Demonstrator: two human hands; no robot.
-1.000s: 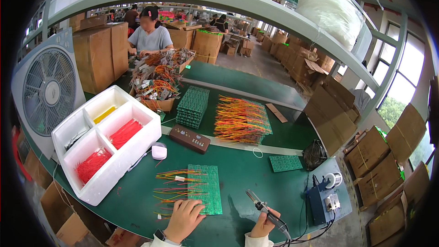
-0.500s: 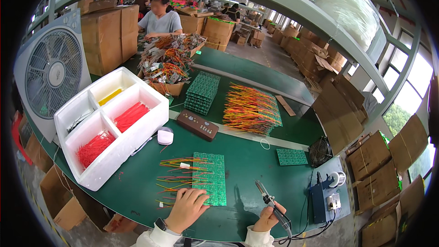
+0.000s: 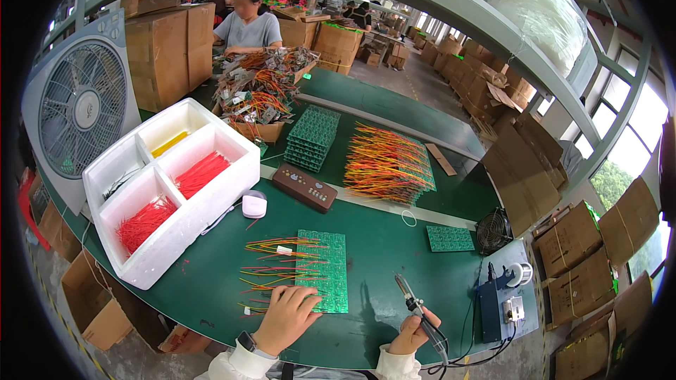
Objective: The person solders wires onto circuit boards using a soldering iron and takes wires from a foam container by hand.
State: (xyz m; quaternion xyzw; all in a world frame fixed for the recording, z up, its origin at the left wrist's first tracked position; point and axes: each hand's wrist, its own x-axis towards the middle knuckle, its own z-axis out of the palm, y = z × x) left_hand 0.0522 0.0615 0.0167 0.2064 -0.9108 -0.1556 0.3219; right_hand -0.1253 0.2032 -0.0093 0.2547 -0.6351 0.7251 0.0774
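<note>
A green circuit board panel (image 3: 331, 267) lies on the bench before me, with several red and yellow wires (image 3: 271, 267) reaching out past its left edge. White tags or plugs sit on a few of them. My left hand (image 3: 287, 317) rests over the panel's lower left corner, fingers bent and tips down on the board; whatever is under them is hidden. To the right of the panel, my right hand (image 3: 412, 334) is closed around a soldering iron (image 3: 417, 308). Its tip points up and left, above the bench and apart from the board.
At left stand a white foam box (image 3: 243, 169) of red and yellow wires and a fan (image 3: 84, 112). Behind lie a brown case (image 3: 304, 186), stacked boards (image 3: 310, 139) and wired boards (image 3: 387, 165). A blue soldering station (image 3: 496, 306) sits right. A co-worker (image 3: 248, 24) sits across.
The whole view has shifted very slightly. Both hands, the soldering iron and the board keep nearly the same places relative to each other.
</note>
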